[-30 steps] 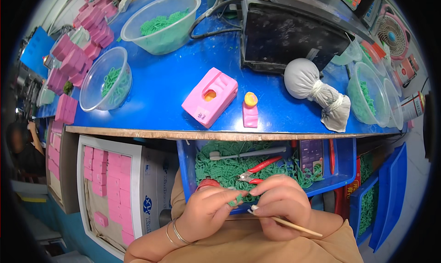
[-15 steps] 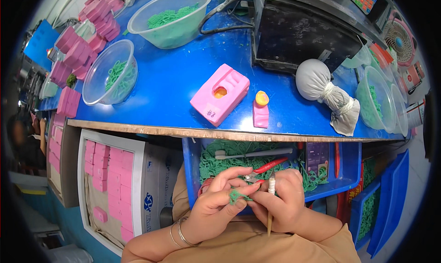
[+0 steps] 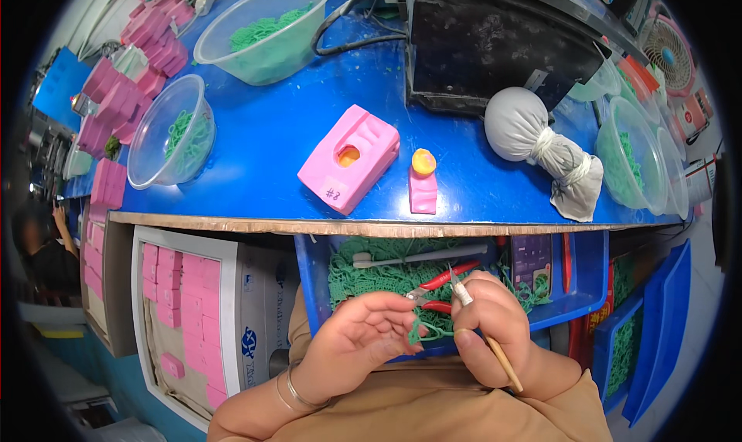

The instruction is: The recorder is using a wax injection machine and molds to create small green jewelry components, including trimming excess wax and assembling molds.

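Observation:
My left hand has loosely curled fingers gripping a small tangled green piece at its fingertips. Beside it, my right hand grips a wooden-handled tool with white wrapping and a thin metal tip pointing up. Under both hands is a blue tray of green mesh scraps, holding red-handled cutters, a white brush and a phone. On the bench lie a pink block mould with an orange-lined hole and a smaller pink piece topped in yellow.
Bowls of green strands, stacked pink blocks, a black machine and a tied grey cloth bag share the bench. A white box of pink blocks and blue trays flank me. A co-worker sits far left.
The tool in my right hand has swung from slanting low, tip leftward, to pointing upward. My hands have moved apart slightly, and the fingers of my left hand have turned upward.

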Motion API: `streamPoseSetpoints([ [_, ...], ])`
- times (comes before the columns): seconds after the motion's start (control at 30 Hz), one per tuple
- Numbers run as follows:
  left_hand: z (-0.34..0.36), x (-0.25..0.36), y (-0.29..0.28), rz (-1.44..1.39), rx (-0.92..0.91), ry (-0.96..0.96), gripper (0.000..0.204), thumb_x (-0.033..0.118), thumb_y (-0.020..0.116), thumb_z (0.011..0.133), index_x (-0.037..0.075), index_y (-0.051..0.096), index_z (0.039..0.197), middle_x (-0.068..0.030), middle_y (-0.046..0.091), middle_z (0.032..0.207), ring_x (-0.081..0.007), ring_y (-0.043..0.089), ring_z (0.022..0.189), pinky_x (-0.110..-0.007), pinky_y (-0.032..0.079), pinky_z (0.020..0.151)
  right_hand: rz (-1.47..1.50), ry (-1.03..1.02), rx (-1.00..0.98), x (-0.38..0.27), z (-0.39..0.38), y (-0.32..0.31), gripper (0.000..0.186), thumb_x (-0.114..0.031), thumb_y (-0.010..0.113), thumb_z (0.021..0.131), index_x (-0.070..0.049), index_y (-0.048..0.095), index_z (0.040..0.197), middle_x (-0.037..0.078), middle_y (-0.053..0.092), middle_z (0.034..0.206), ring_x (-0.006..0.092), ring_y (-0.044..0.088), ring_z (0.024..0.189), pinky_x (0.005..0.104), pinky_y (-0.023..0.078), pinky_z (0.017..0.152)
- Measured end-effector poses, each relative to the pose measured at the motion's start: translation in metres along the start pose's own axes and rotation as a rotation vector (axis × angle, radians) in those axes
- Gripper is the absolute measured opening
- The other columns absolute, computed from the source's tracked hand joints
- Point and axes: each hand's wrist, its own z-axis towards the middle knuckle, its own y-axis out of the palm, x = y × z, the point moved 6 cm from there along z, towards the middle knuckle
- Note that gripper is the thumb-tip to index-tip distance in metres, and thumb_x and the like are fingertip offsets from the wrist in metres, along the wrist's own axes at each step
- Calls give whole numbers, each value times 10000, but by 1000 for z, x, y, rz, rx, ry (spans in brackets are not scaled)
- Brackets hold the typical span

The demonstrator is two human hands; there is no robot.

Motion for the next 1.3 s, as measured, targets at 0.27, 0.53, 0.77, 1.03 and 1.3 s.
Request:
streamPoseSetpoints([
  [0.27,0,-18,2,-143,-48,-241,225,42,481,900,-60,537,1093,-156,593,990,-220,589,875,-343,485,758,31,-32,-51,2,0,1,105,-36,605,671,-35,503,696,101,423,653,279,423,603,359,338,568],
  [0.53,0,-21,4,-433,-106,-181,235,92,524,897,19,549,1119,-148,566,891,-250,544,825,-358,458,724,534,86,239,-7,-7,-11,171,-124,607,741,-20,620,876,106,527,734,255,508,624,312,437,588],
  [0.77,1,-23,2,-439,-133,-124,235,119,550,890,19,552,1104,-125,566,902,-245,541,846,-341,468,719,78,-187,-172,-23,-8,6,305,-59,640,631,-42,646,936,78,576,751,216,555,558,314,464,523],
  [1.03,-1,-22,3,-543,-191,-107,318,115,538,904,-25,508,1188,-120,611,975,-189,586,898,-328,471,806,10,-161,-55,-22,-5,4,318,-6,633,567,-49,650,882,46,545,735,182,521,518,278,429,450],
  [1.3,-2,-24,1,-530,-178,-98,317,108,545,897,-27,511,1182,-117,620,985,-191,603,897,-323,477,806,-73,-215,-58,-25,-5,7,378,-23,633,541,-49,662,917,25,533,753,153,506,514,264,416,443],
])
